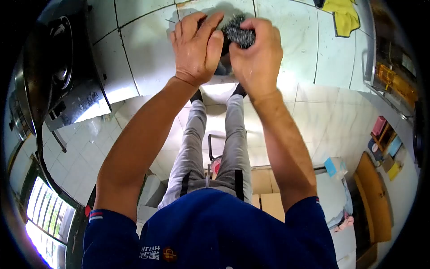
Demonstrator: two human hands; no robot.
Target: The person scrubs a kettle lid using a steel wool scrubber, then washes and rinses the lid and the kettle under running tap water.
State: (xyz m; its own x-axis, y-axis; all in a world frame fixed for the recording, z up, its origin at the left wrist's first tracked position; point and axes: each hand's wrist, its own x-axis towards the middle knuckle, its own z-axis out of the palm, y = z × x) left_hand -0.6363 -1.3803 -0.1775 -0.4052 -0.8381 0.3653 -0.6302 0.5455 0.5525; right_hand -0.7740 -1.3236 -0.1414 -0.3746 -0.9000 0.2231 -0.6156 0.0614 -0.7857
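One left hand (196, 50), fingers half curled at a dark item (225, 46), firmness of hold hidden; one right hand (258, 57), closed on a scrubber (240, 32) between thumb and fingers. Step in hand, by judgement: scrubbing. Next move: probably calling for steady pressure from the right and a firm brace from the left. Scrubber: grey, wiry, loosely bunched, just beside the dark item. Dark item: between the hands over the counter (148, 51), mostly covered, outline unclear. Farther, at right: yellow cloth (347, 20).
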